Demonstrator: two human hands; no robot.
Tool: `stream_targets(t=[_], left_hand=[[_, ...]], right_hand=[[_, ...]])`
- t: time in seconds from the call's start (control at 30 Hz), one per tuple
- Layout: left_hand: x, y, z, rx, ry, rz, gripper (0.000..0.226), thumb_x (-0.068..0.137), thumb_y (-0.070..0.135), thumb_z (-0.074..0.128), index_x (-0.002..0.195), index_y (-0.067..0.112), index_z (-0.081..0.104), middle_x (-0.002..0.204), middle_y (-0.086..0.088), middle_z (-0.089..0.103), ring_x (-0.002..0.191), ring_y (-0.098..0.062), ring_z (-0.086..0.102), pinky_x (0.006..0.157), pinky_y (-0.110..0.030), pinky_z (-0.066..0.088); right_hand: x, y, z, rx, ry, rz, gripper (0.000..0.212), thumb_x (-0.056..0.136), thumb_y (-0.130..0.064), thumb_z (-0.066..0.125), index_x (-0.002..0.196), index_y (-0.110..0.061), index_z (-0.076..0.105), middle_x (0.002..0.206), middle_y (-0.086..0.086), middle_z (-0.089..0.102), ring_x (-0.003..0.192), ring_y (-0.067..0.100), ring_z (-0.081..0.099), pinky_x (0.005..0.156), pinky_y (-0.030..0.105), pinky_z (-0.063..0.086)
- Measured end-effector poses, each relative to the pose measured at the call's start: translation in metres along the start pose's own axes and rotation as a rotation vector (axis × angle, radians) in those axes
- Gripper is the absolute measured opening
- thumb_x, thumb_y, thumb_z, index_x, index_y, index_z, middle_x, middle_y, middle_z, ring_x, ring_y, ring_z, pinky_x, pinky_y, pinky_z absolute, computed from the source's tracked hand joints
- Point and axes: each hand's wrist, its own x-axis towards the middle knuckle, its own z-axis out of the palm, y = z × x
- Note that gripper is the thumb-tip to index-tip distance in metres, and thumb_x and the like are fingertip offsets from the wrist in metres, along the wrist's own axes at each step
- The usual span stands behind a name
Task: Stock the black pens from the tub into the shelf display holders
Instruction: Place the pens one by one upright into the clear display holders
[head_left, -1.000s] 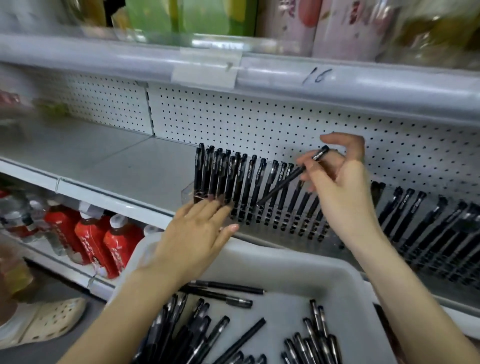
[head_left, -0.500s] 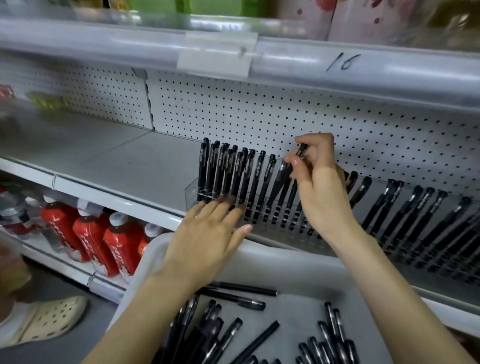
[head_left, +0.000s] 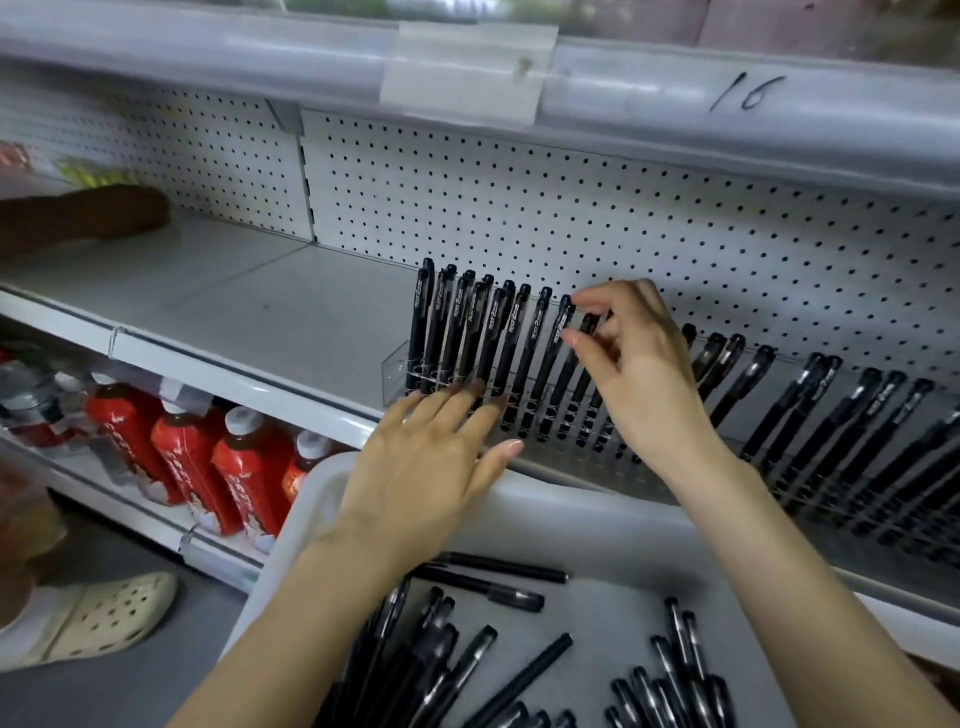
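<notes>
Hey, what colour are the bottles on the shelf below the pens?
The bottles are red with white caps, clearest at the lower left of the head view.

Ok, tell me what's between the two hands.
In the head view, slotted black pens in the clear holder stand between the left hand and right hand.

White pegboard (head_left: 519, 208) backs a grey metal shelf (head_left: 234, 312); red bottles (head_left: 192, 462) stand below, above grey floor (head_left: 156, 693).

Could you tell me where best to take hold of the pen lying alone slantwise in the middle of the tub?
Pinch the pen at its far half, from above: it lies flat on the tub floor, with bare floor either side there.
</notes>
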Motion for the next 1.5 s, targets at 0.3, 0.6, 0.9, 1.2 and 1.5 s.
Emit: stream_targets(t=[0.3, 0.6, 0.9, 1.2, 1.5], left_hand=[[-0.001, 0.003, -0.006, 0.001, -0.061, -0.015, 0.068, 0.095, 0.055, 0.007, 0.132, 0.02, 0.051, 0.143, -0.006, 0.045, 0.125, -0.024, 0.048, 0.104, -0.041, 0.035], [-0.006, 0.013, -0.01, 0.023, -0.044, -0.023, 0.07, 0.093, 0.057, 0.007, 0.134, 0.019, 0.05, 0.144, -0.007, 0.045, 0.128, -0.026, 0.046, 0.106, -0.041, 0.031], [-0.009, 0.015, -0.012, 0.027, -0.06, -0.046, 0.072, 0.091, 0.057, 0.005, 0.136, 0.02, 0.048, 0.143, -0.007, 0.046, 0.128, -0.026, 0.045, 0.105, -0.041, 0.032], [-0.012, 0.013, -0.014, -0.002, -0.041, -0.051, 0.072, 0.091, 0.057, 0.006, 0.136, 0.02, 0.048, 0.145, -0.006, 0.044, 0.129, -0.025, 0.045, 0.103, -0.039, 0.033], [-0.011, 0.013, -0.013, 0.009, -0.045, -0.06, 0.072, 0.091, 0.058, 0.005, 0.137, 0.021, 0.047, 0.145, -0.005, 0.043, 0.129, -0.025, 0.044, 0.103, -0.04, 0.033]], right_hand=[[-0.048, -0.02, -0.04, 0.204, 0.025, 0.193, 0.015, 0.087, -0.02, 0.065, 0.101, -0.021, 0.06, 0.093, -0.007, 0.058, 0.074, 0.003, 0.055, 0.071, 0.014, 0.046], [-0.135, -0.008, -0.004, 0.144, -0.81, 0.208, 0.006, 0.077, -0.019, 0.077, 0.08, -0.021, 0.072, 0.081, -0.008, 0.067, 0.073, 0.005, 0.058, 0.071, 0.019, 0.047], [-0.141, 0.001, 0.007, 0.016, -0.939, 0.086, 0.012, 0.077, -0.022, 0.076, 0.085, -0.017, 0.068, 0.09, -0.006, 0.059, 0.079, 0.006, 0.054, 0.074, 0.023, 0.045], [-0.138, 0.032, -0.017, -0.242, -0.88, 0.266, 0.012, 0.077, -0.018, 0.074, 0.082, -0.02, 0.064, 0.087, -0.001, 0.063, 0.08, 0.012, 0.057, 0.068, 0.023, 0.044], [-0.143, -0.007, 0.006, -0.039, -0.896, 0.035, 0.016, 0.082, -0.029, 0.071, 0.095, -0.021, 0.069, 0.096, -0.007, 0.06, 0.088, 0.008, 0.056, 0.082, 0.026, 0.046]])
